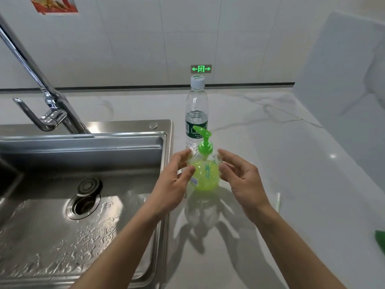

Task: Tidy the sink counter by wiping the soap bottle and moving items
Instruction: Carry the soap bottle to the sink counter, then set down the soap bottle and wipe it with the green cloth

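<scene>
Green soap bottle (205, 176) upright near the table's (270, 142) left edge; your left hand (170, 188) and right hand (243, 184) flank it, fingers spread, no cloth, so wiping's not yet done.

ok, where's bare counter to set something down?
Free: counter right of water bottle and soap bottle, out to the side wall; strip between sink and back wall. Crowded: by the sink's right rim, both bottles, left hand, right hand.

The soap bottle (205, 176) is coloured lime green, its pump (205, 142) bright green. The water bottle (196, 105) is banded dark green and capped white. The counter (270, 147) is veined grey on white.
</scene>
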### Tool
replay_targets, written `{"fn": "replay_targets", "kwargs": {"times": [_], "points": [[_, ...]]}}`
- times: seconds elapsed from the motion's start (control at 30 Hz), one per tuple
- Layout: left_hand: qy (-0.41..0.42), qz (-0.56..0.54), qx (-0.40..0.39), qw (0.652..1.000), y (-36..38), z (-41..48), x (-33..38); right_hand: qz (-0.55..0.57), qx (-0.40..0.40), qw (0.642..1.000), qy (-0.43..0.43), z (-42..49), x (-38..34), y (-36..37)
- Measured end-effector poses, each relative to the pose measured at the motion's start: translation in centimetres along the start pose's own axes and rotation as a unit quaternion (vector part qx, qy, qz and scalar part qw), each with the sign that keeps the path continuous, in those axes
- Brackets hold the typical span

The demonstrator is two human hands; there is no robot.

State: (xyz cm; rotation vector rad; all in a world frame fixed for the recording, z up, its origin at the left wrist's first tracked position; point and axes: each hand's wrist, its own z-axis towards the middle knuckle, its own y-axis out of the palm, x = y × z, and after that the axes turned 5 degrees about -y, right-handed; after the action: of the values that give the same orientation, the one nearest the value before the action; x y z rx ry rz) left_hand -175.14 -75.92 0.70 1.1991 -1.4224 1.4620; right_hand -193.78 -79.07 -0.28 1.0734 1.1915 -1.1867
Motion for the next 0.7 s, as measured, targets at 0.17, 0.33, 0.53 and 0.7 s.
{"fn": "replay_targets", "kwargs": {"times": [0.17, 0.33, 0.53, 0.7], "points": [[-0.001, -0.001, -0.007, 1.000, 0.1, 0.9, -0.8, -0.004, 0.004, 1.000, 0.016, 0.6, 0.9, 0.0], [-0.004, -0.013, -0.013, 1.000, 0.1, 1.2, -1.4, -0.010, 0.009, 1.000, 0.020, 0.9, 1.6, 0.1], [-0.003, -0.023, -0.014, 1.000, 0.2, 1.3, -1.7, -0.001, 0.006, 1.000, 0.027, 0.8, 1.8, 0.1], [-0.003, -0.029, -0.011, 1.000, 0.1, 1.3, -1.7, -0.013, -0.023, 0.999, 0.034, 0.8, 0.9, 0.0]]}}
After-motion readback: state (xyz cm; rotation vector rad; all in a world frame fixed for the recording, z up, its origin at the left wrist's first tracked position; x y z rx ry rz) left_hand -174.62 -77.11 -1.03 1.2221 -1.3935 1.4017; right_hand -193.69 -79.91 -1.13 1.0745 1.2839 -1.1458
